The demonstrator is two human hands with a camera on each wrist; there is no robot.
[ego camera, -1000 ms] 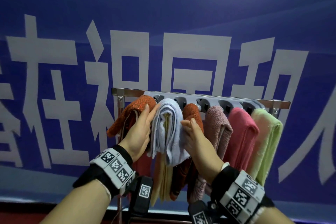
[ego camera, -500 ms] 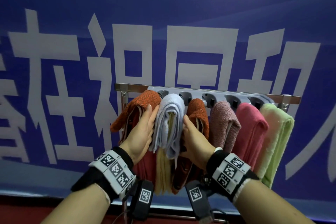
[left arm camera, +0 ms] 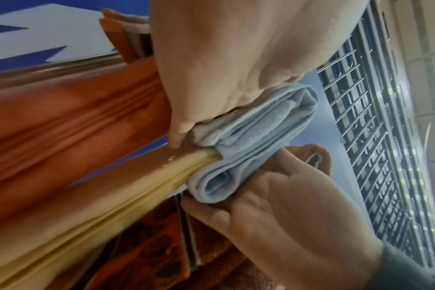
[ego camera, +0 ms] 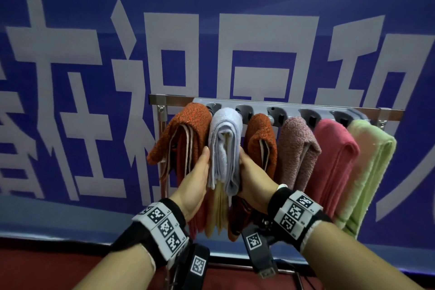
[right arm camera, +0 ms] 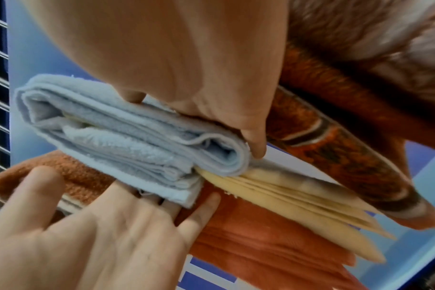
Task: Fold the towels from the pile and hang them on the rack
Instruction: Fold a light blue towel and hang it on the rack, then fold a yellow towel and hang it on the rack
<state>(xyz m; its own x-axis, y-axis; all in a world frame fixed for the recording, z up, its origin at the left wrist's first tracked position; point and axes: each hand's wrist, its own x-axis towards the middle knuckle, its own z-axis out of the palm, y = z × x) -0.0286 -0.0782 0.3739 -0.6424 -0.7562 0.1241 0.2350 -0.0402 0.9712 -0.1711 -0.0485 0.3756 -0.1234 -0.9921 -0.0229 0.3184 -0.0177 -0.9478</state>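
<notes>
The pale blue towel [ego camera: 224, 148] hangs folded over the rack [ego camera: 156, 99], second from its left end, long axis vertical, loose ends pointing down. The left hand [ego camera: 195, 181] and right hand [ego camera: 254, 179], fingers straight, press flat against its two sides. Other towels [ego camera: 336, 153] fill the arms beside it, so the job looks nearly finished; whether any remain to fold cannot be seen.
</notes>
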